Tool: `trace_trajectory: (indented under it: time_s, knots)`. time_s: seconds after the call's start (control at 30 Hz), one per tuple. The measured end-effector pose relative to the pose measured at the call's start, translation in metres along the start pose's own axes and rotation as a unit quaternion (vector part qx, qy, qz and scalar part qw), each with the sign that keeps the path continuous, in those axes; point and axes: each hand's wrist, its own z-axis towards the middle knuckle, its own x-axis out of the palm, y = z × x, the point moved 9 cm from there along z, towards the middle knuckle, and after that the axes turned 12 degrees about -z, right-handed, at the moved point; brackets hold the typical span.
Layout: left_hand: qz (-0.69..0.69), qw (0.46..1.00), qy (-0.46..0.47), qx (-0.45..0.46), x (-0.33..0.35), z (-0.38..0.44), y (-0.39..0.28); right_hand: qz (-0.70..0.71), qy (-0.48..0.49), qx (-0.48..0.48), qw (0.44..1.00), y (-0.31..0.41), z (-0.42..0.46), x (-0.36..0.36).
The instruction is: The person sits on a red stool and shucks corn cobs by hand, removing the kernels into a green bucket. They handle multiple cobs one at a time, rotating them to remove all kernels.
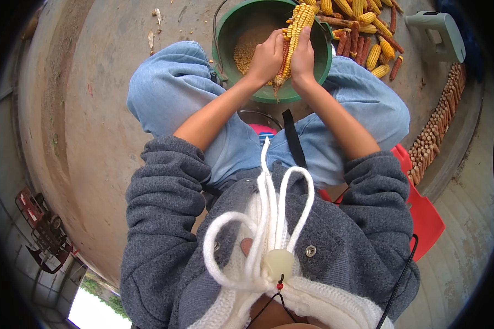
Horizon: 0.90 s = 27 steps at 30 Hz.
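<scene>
Both hands hold a partly shelled corn cob (297,31) over a green plastic bucket (267,98), near the top of the view. My left hand (268,56) grips its left side, where a strip of bare reddish cob shows. My right hand (303,57) is closed around the right side, which keeps its yellow kernels. The cob's stalk end, with dry fibres, points down toward me. Loose kernels (243,57) lie in the bucket. Which fingers press on the kernels cannot be made out.
Yellow ears (373,56) and bare red cobs (354,39) lie right of the bucket. A grey-green plastic stool (453,37) stands beyond. Stacked cobs (430,140) line the right side, near a red plastic chair (426,218). A red machine (41,226) stands far left.
</scene>
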Motion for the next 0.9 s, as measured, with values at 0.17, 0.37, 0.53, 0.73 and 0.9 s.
trace_trajectory:
  time_s: [0.17, 0.37, 0.53, 0.73, 0.9]
  knots:
    - [-0.094, 0.995, -0.032, -0.019, -0.005, 0.006, 0.001, 0.015, 0.025, 0.002, 1.0, 0.007, -0.001, 0.009]
    - [-0.156, 0.985, -0.04, -0.059, 0.001, 0.011, 0.018, 0.002, 0.051, -0.012, 0.999, 0.0, -0.009, 0.022]
    - [-0.176, 0.982, -0.025, -0.068, 0.003, 0.009, 0.034, -0.011, 0.056, 0.029, 0.998, -0.008, -0.015, 0.021]
    - [-0.141, 0.987, -0.055, -0.055, -0.005, 0.011, 0.038, 0.021, 0.072, 0.026, 0.997, -0.012, -0.015, 0.023]
    - [-0.126, 0.987, -0.073, -0.067, -0.011, 0.01, 0.039, 0.068, 0.086, 0.079, 0.991, -0.02, -0.018, 0.028]
